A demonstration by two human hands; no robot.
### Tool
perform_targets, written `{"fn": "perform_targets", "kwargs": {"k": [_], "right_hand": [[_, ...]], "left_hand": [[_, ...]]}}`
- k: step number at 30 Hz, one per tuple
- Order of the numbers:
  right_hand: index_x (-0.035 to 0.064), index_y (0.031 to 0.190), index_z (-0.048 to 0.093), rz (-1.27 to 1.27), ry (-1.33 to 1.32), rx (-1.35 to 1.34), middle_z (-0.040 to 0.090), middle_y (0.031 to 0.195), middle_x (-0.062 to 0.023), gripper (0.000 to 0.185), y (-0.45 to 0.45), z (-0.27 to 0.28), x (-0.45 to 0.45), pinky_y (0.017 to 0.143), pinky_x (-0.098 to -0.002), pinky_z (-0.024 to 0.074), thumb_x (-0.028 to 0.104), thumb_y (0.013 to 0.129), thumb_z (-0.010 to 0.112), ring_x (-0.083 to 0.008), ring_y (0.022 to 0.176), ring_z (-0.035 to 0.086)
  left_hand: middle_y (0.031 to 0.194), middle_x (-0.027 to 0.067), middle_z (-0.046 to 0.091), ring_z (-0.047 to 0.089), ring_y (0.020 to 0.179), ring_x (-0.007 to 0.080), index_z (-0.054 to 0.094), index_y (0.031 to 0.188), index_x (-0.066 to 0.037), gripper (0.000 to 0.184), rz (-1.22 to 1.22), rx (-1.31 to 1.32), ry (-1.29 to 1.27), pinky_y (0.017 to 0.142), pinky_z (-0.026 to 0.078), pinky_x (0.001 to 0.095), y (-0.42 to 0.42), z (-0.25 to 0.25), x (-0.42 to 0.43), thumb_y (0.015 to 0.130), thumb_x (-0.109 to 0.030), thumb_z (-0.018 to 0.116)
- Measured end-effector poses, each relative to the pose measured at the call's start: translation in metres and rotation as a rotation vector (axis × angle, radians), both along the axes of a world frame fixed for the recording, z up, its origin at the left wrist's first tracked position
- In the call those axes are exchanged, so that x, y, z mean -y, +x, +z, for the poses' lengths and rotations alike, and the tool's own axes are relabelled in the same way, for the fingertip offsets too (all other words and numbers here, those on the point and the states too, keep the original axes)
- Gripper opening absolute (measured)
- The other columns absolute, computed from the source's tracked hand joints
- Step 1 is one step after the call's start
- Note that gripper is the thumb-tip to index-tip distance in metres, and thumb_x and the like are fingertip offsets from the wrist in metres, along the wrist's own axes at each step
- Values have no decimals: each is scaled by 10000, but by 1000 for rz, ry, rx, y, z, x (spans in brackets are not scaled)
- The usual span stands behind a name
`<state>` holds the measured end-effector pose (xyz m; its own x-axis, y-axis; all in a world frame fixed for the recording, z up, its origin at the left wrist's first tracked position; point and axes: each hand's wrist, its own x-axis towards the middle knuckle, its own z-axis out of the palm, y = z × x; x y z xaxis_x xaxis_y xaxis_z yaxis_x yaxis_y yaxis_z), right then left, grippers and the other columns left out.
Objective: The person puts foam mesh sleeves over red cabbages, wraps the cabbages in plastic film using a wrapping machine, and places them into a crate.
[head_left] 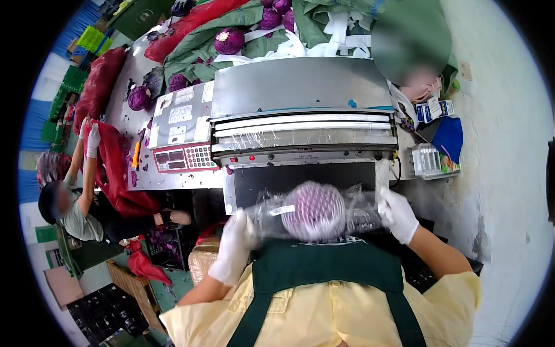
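Note:
A purple cabbage (314,211) in a white foam net, with clear film around it, hangs in front of my apron, blurred by motion. Gloved in white, my left hand (236,246) holds the film's left end. The film's right end is pinched in my right hand (398,215), also gloved. Just beyond the cabbage lies the dark plate (306,180) of a metal wrapping machine (300,87), which has a film roll (306,124) across its front.
A scale (184,130) stands left of the machine. Loose cabbages (229,41) and white foam nets (338,34) lie behind it. At the far left a co-worker (81,214) handles a red mesh sack (113,168). A plastic pack (426,161) sits at the right.

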<state>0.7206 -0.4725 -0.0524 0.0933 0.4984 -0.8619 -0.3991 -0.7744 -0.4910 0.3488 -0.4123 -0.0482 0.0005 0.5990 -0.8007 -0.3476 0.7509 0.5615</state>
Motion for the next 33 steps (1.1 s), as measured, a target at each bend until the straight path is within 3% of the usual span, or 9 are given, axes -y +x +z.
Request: {"fn": "perform_targets", "kwargs": {"k": [5, 10, 12, 18, 21, 25, 29, 32, 33], "right_hand": [[53, 884, 626, 502, -31, 166, 582, 748, -83, 302, -15, -140, 44, 594, -296, 387, 317, 948, 494, -164, 641, 510], [110, 1322, 527, 1607, 966, 813, 576, 1272, -154, 386, -116, -254, 2, 1001, -321, 417, 201, 966, 406, -266, 1152, 563], [113, 1342, 513, 1572, 1195, 1093, 544, 1331, -135, 409, -125, -221, -12, 1030, -306, 392, 220, 954, 441, -250, 1209, 528], [148, 665, 495, 1008, 1215, 1564, 533, 537, -25, 331, -184, -32, -76, 394, -302, 438, 372, 896, 573, -211, 463, 585], [90, 817, 628, 964, 1484, 699, 598, 810, -71, 226, -221, 22, -118, 718, -329, 491, 298, 900, 593, -220, 796, 603], [-24, 1093, 592, 773, 708, -938, 621, 1131, -138, 328, -267, 56, -113, 995, -325, 436, 262, 996, 464, -205, 1106, 573], [29, 1030, 594, 462, 492, -960, 631, 1025, -81, 215, -270, 62, -114, 903, -285, 477, 212, 982, 491, -130, 961, 608], [23, 1025, 569, 141, 708, -199, 617, 916, -54, 227, -253, 10, -113, 829, -279, 478, 229, 965, 495, -137, 857, 607], [41, 1049, 560, 41, 681, -125, 585, 1013, -74, 268, -235, 11, -103, 859, -289, 473, 289, 964, 503, -146, 945, 585]], "left_hand": [[951, 62, 671, 617, 790, 153, 654, 1088, -86, 277, -538, 506, -162, 695, 501, 283, -67, -195, 42, 962, -241, 462], [1031, 76, 637, 578, 890, 163, 624, 1131, -69, 316, -936, 312, 206, 779, 454, 291, 30, -181, 18, 968, -269, 443], [1064, 81, 623, 562, 930, 167, 613, 1149, -62, 333, -901, 374, 227, 812, 435, 294, 26, -171, 8, 971, -280, 435], [1160, 98, 582, 515, 1050, 180, 577, 1201, -41, 389, -864, 480, 258, 913, 379, 303, -5, -141, 3, 978, -313, 412], [1208, 106, 561, 492, 1110, 186, 560, 1227, -31, 419, -848, 508, 280, 963, 350, 308, -26, -112, -9, 982, -330, 400], [1272, 117, 534, 460, 1190, 194, 536, 1262, -17, 460, -762, 510, 313, 1030, 313, 314, -64, -55, -39, 986, -352, 384], [1336, 127, 506, 429, 1270, 202, 512, 1296, -3, 502, -590, 373, 431, 1098, 275, 320, -71, 5, -96, 991, -374, 369], [1352, 160, 490, 424, 1297, 232, 483, 1320, 30, 787, -971, 478, 1112, 1111, 284, 357, -67, 47, -94, 949, -643, 313], [1364, 166, 479, 415, 1306, 249, 470, 1333, 36, 859, -920, 588, 809, 1120, 278, 376, -62, 41, -99, 925, -687, 250]]}}
